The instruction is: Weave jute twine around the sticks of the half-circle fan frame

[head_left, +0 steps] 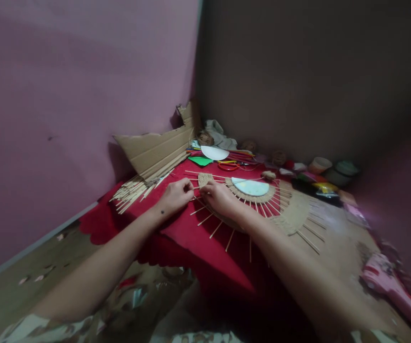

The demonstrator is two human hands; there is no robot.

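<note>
A half-round piece of thin wooden sticks fanning out from a pale half disc lies on the red cloth. Brown twine is woven round the disc's edge and in a wide outer band. At the band's left end, my left hand is closed in a pinch on the tip of a stick. My right hand reaches over the sticks with its fingers pinched close to the same stick; what lies between them is too small to make out. A small twine ball sits behind the disc.
Loose sticks lie at the left beside a standing cardboard sheet. Red-handled scissors, green paper and a white half disc are at the back. A pink glue gun lies at the right; a cup stands behind.
</note>
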